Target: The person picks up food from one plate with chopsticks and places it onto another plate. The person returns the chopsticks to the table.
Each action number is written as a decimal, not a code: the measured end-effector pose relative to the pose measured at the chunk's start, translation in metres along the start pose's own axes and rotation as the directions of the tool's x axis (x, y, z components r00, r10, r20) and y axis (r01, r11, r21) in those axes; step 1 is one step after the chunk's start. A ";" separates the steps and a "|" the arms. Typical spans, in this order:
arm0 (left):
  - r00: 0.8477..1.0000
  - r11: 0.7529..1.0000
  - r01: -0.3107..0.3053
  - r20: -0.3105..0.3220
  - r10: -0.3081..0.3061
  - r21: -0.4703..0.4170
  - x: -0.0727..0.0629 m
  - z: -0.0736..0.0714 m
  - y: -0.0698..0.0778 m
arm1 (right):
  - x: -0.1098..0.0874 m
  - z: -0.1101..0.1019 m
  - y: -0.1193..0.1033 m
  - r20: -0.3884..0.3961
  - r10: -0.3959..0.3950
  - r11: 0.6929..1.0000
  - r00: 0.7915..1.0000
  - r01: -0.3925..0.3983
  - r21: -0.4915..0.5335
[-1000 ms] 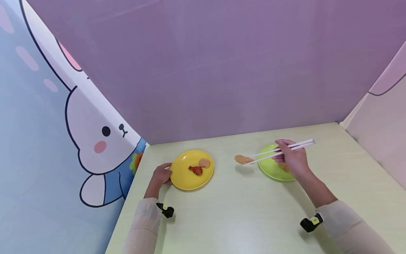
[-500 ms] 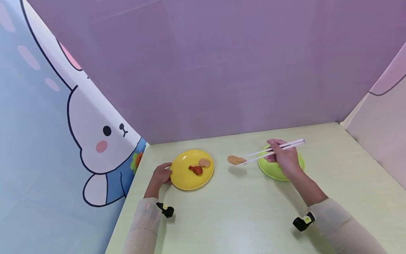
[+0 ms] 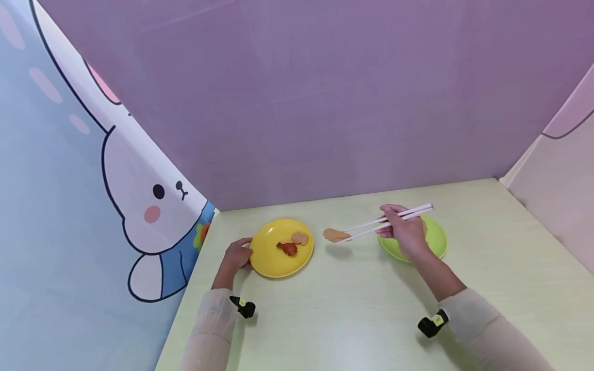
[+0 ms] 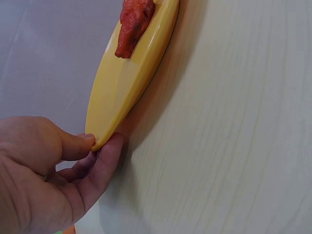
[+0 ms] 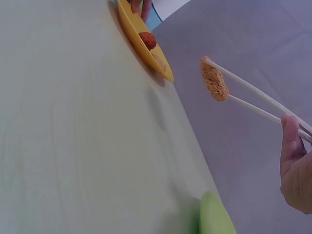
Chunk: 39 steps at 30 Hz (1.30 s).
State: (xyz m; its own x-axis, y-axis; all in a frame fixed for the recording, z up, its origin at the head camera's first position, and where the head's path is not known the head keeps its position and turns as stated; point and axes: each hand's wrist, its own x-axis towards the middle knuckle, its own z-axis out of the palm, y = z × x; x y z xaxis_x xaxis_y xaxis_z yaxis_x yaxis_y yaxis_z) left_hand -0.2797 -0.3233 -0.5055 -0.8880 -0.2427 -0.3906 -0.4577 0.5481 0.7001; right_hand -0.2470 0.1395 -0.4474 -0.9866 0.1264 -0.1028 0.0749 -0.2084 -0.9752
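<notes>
My left hand pinches the left rim of a yellow plate, thumb on top and fingers underneath, as the left wrist view shows. On that plate lie a red-brown chicken drumstick and a pale, rounded food piece. My right hand holds white chopsticks. Between their tips is a golden-brown, crusty piece of fried food, held above the table to the right of the yellow plate. Beneath the right hand stands a green plate; the hand partly covers it and what lies on it.
Both plates stand on a pale wood-grain table. A purple wall panel rises behind the table's back edge. To the left is a wall with a cartoon rabbit; a pale wall borders the right.
My right hand has moved left with the chopsticks and the fried piece, bringing it closer to the yellow plate. The left hand and yellow plate have stayed in place.
</notes>
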 end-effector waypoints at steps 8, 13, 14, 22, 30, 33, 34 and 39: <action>1.000 1.000 -0.005 0.003 0.005 0.009 -0.001 -0.002 -0.001 | -0.004 0.015 -0.001 0.025 0.014 0.999 1.000 -0.013 -0.042; 1.000 1.000 -0.013 0.000 0.013 0.007 -0.003 -0.002 -0.001 | -0.005 0.023 0.001 0.037 0.003 0.998 0.999 0.000 -0.065; 1.000 1.000 -0.015 -0.002 0.015 0.008 -0.003 -0.002 -0.001 | -0.005 0.024 0.002 0.040 0.001 0.998 0.999 0.002 -0.069; 1.000 1.000 -0.028 -0.013 0.028 0.014 -0.005 -0.001 0.000 | -0.004 0.040 0.014 0.039 -0.025 0.999 0.999 0.027 -0.044; 1.000 1.000 -0.006 -0.017 0.007 0.007 -0.003 0.000 -0.001 | -0.005 0.056 0.022 0.047 -0.015 1.000 0.999 0.016 -0.020; 1.000 1.000 -0.014 -0.017 0.015 0.013 -0.003 -0.001 -0.001 | -0.006 0.062 0.025 0.055 -0.008 1.000 0.998 0.009 -0.013; 1.000 1.000 -0.018 -0.016 0.018 0.013 -0.003 -0.001 -0.001 | -0.006 0.064 0.026 0.054 -0.003 1.000 0.999 0.004 -0.010; 0.999 1.000 -0.029 -0.013 0.029 0.009 -0.004 -0.001 -0.001 | -0.007 0.074 0.030 0.064 0.006 1.000 0.998 -0.006 -0.007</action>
State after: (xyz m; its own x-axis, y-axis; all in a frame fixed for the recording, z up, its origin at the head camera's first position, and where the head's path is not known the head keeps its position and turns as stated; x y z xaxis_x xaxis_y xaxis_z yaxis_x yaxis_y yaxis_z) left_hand -0.2758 -0.3231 -0.5040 -0.9014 -0.2368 -0.3625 -0.4315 0.5620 0.7057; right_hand -0.2488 0.0607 -0.4619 -0.9934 0.0627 -0.0961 0.0817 -0.2023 -0.9759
